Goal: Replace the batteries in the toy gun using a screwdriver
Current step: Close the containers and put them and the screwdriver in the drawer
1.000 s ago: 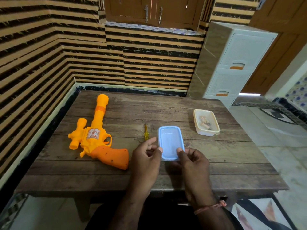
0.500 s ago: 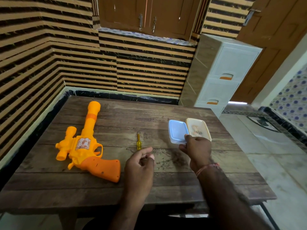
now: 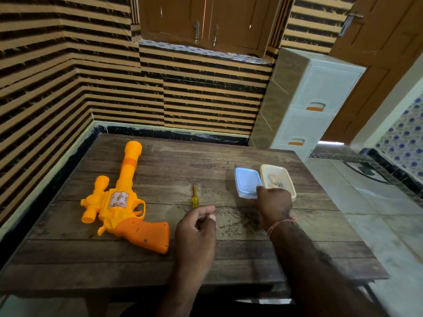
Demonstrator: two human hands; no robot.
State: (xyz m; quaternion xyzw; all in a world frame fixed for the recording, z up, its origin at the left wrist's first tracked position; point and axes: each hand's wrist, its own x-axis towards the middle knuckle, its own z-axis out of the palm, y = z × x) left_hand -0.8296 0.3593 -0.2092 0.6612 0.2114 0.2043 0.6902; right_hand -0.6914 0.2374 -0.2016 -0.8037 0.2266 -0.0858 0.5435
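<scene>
The right hand (image 3: 274,203) covers the near end of the blue lid (image 3: 247,182), so how its fingers meet the lid cannot be seen. It also hides the near left corner of the cream box (image 3: 287,179). The little things in that box are too small and blurry to name. The left hand (image 3: 196,227) hides the table (image 3: 240,248) under it. The tip of the yellow screwdriver (image 3: 194,197) is too thin to make out. Both arms are cut off at the bottom edge.

A white plastic drawer unit (image 3: 313,106) with orange handle insets stands against the striped wall (image 3: 57,72); brown cabinet doors (image 3: 203,21) with metal handles hang above; a wooden door (image 3: 380,65) stands right.
</scene>
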